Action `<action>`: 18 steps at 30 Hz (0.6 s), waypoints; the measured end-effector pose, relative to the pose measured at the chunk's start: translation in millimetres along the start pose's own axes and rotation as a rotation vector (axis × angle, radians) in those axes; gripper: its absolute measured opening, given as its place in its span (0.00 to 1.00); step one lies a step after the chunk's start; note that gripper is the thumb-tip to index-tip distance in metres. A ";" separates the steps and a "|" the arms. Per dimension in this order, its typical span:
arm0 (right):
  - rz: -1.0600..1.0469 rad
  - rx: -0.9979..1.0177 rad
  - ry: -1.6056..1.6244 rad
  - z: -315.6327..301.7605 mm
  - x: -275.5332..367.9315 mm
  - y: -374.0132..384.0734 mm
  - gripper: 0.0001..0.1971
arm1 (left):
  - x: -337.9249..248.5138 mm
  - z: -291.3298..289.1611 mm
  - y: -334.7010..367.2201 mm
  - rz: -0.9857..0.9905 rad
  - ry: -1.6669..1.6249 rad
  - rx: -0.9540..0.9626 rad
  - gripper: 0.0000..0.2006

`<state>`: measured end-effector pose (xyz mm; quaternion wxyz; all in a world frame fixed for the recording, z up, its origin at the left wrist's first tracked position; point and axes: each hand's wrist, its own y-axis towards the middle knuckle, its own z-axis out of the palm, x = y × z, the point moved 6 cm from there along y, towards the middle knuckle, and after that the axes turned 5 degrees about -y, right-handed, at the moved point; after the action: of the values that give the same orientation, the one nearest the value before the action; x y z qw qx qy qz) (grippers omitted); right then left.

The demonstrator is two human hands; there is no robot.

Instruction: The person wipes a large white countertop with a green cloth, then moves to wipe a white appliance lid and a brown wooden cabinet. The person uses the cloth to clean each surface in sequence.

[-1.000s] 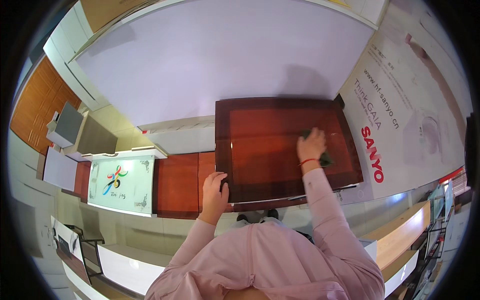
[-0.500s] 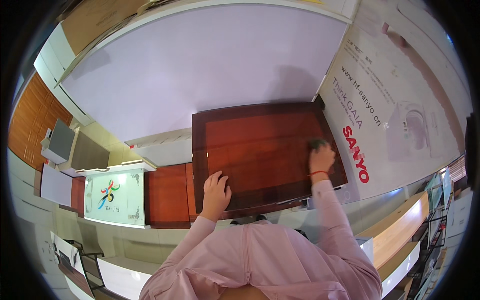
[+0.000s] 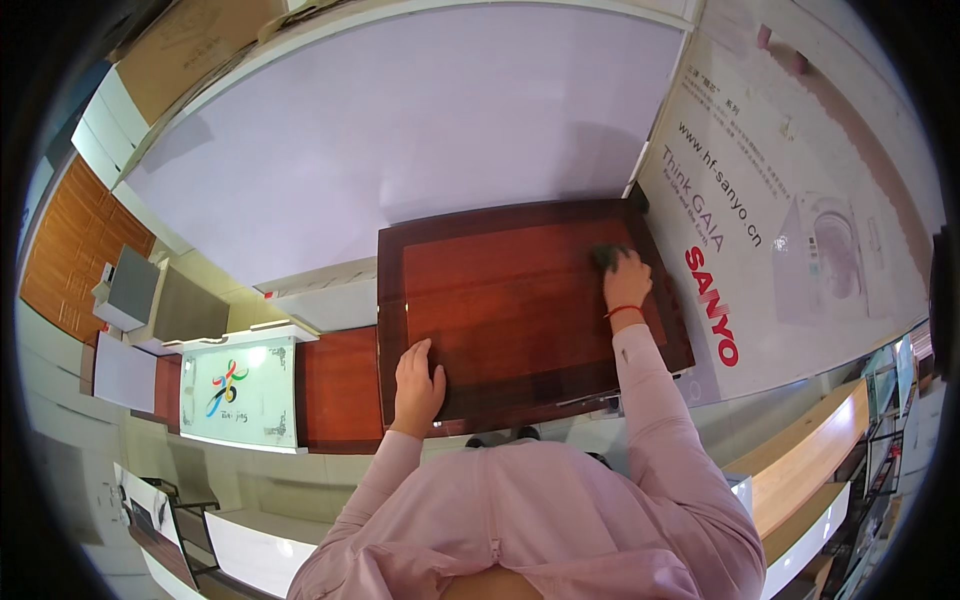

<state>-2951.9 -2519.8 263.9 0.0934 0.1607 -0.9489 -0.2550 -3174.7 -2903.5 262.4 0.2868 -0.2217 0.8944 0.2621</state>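
A glossy tabletop (image 3: 500,300), red-brown with a darker border, lies in front of me. My right hand (image 3: 626,280), with a red cord at the wrist, is closed around a dark green cloth or pad (image 3: 606,256) and presses it to the far right part of the top. Most of that pad sits under my fingers, so its exact kind is unclear. At the near left corner my left hand (image 3: 418,385) rests on the dark border, fingers stretched out and holding nothing.
Behind the tabletop rises a pale lilac panel (image 3: 420,110). A printed white board (image 3: 800,230) stands along the right side. Left of the top are a lower red-brown surface (image 3: 338,385) and a white glass-topped piece with a colourful emblem (image 3: 240,390). A wooden counter (image 3: 805,455) is at lower right.
My right hand has slid the green pad farther away and slightly left across the tabletop. My left hand has shifted a little left along the border.
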 end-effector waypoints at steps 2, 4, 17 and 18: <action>0.118 0.011 0.020 5.7 4.0 -4.4 0.15 | 0.0 4.8 1.2 -0.017 -0.012 -0.001 0.25; 0.025 0.263 0.030 18.8 63.9 -22.6 0.13 | 2.4 9.3 2.1 -0.022 -0.029 -0.003 0.25; -0.327 0.209 0.327 -50.0 22.5 -68.1 0.15 | 5.2 7.6 -4.9 -0.018 0.096 -0.019 0.23; -0.200 0.176 0.267 -42.7 -20.4 -65.0 0.15 | 3.3 9.0 -4.2 -0.023 0.077 -0.011 0.23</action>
<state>-2905.2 -2585.2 265.0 0.1783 0.2940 -0.9261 -0.1552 -3171.3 -2902.2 252.7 0.2539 -0.2437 0.9006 0.2550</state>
